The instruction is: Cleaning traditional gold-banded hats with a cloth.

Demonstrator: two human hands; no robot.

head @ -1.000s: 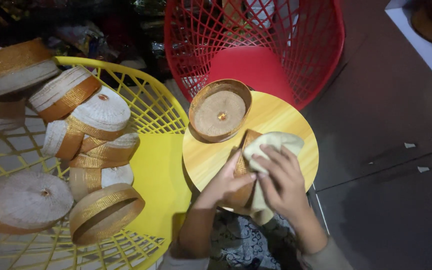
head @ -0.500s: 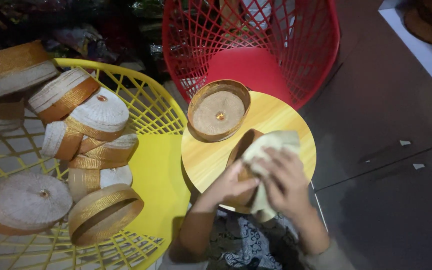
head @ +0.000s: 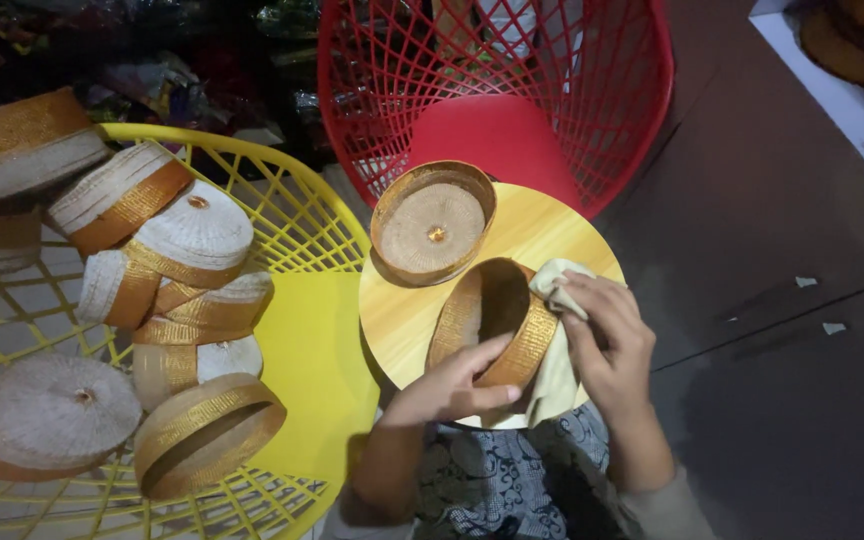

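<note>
My left hand (head: 457,385) grips the near rim of a round woven box (head: 492,322) with a gold band, tilted on its side on a small round wooden table (head: 402,320). My right hand (head: 607,345) presses a pale cloth (head: 557,365) against the box's right side. Just behind it, a second woven round piece (head: 434,222) with a gold rim lies flat, open side up, at the table's far edge.
A yellow mesh chair (head: 312,350) at the left holds several woven gold-banded boxes and lids (head: 167,260). A red mesh chair (head: 497,90) stands behind the table. A white shelf edge (head: 832,90) with more woven items is at the top right. Dark floor lies to the right.
The box has turned more onto its side, its dark inside now showing. My right hand with the cloth has shifted from the top of the box to its right side.
</note>
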